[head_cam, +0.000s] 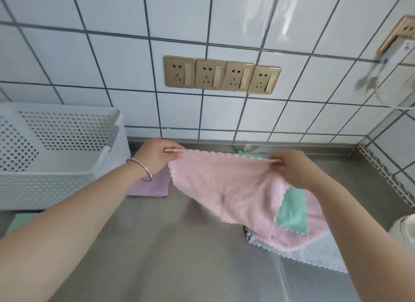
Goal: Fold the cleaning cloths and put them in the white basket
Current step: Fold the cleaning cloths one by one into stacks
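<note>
Basket (58, 166) sits at the left on the steel surface (157, 245), against the tiled wall (112, 43). White, perforated sides, open top. Nothing visible inside it from this angle; the near wall hides part of the floor.

Lilac cloth (150, 187) lies folded flat on the surface just beside the basket's right side, partly under the left wrist. Mint-coloured edge (20, 220) shows in front of the basket at the far left; can't tell what it is.

Left hand (155, 157): fingers curled, pinching the top-left corner of the pink cloth (224, 189). Silver bangle (141, 170) on that wrist.

Right hand (292, 169): fingers curled, pinching the top-right corner of the same cloth. Top edge is pulled taut between the two hands, lifted off the surface; the rest drapes down toward the right.

Pile of unfolded cloths (314, 252) lies on the surface under the right forearm: green cloth (294, 214) on top, pink and pale ones below, zigzag edges. Pink cloth's lower end hangs onto this pile.

Four brass-coloured sockets (222, 75) in a row on the wall above. White appliance (390, 86) hangs at the right edge, blurred.
</note>
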`<state>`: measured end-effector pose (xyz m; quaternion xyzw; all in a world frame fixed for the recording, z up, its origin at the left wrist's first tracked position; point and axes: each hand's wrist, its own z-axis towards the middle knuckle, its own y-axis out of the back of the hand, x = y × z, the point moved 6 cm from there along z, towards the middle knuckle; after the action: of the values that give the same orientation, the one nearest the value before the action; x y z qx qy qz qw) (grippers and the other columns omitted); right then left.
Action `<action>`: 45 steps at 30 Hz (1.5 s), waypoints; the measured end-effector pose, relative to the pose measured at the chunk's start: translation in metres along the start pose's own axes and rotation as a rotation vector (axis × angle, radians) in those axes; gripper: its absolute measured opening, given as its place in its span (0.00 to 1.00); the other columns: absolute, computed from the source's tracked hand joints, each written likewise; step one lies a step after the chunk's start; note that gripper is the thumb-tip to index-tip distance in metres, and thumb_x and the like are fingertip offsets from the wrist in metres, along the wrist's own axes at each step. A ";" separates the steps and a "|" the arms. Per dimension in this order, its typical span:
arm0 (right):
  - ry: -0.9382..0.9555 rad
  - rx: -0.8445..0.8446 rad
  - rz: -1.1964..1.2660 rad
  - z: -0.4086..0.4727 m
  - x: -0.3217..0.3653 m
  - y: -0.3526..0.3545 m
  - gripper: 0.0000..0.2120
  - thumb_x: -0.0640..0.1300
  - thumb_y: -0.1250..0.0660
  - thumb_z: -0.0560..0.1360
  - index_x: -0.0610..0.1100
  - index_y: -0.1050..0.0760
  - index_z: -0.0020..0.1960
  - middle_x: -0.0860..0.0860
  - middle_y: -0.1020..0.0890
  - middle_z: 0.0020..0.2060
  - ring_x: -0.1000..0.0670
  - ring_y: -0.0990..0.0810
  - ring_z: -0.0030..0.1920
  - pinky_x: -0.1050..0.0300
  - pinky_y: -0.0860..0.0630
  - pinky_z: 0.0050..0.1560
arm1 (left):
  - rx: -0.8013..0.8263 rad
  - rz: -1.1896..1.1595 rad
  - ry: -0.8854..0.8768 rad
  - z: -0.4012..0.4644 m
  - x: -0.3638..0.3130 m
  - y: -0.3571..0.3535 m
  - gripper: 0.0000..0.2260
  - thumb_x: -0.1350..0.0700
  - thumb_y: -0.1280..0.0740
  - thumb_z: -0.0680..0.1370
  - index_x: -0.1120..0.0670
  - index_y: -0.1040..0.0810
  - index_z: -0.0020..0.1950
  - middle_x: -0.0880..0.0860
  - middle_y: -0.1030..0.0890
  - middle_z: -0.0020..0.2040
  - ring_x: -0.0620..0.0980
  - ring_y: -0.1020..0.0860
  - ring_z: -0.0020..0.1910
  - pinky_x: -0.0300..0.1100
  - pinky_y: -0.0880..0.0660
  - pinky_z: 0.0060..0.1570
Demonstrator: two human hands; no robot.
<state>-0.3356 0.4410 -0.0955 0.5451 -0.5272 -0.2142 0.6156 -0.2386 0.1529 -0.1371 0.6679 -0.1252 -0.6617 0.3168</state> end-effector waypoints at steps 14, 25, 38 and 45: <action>0.100 0.239 0.021 -0.057 0.044 -0.114 0.13 0.38 0.38 0.77 0.47 0.22 0.59 0.49 0.17 0.54 0.52 0.18 0.47 0.69 0.28 0.47 | 0.205 0.176 0.057 -0.149 0.076 0.051 0.17 0.54 0.40 0.76 0.28 0.25 0.50 0.44 0.18 0.39 0.41 0.22 0.34 0.33 0.28 0.40; -0.072 0.777 -0.169 -0.111 -0.006 -0.259 0.10 0.42 0.42 0.78 0.46 0.21 0.45 0.47 0.20 0.44 0.48 0.25 0.47 0.60 0.34 0.40 | 0.686 0.280 0.345 -0.245 0.178 -0.052 0.10 0.58 0.45 0.81 0.49 0.25 0.47 0.48 0.22 0.44 0.48 0.26 0.44 0.26 0.38 0.35; -0.278 0.568 0.181 -0.090 -0.017 -0.248 0.16 0.46 0.35 0.76 0.32 0.25 0.41 0.46 0.29 0.34 0.52 0.34 0.32 0.60 0.39 0.33 | 0.447 0.107 0.560 -0.222 0.185 -0.038 0.06 0.56 0.42 0.80 0.53 0.25 0.49 0.54 0.22 0.45 0.50 0.24 0.43 0.44 0.27 0.48; -0.404 0.325 0.456 -0.054 -0.016 -0.252 0.06 0.41 0.35 0.75 0.41 0.21 0.44 0.44 0.25 0.36 0.50 0.31 0.36 0.57 0.39 0.36 | 0.161 -0.029 0.715 -0.171 0.194 -0.051 0.15 0.57 0.43 0.80 0.59 0.29 0.66 0.60 0.22 0.61 0.61 0.24 0.59 0.46 0.29 0.51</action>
<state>-0.2153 0.3992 -0.3200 0.4507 -0.7741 -0.0879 0.4358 -0.0692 0.1228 -0.3363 0.8815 -0.0488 -0.3788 0.2778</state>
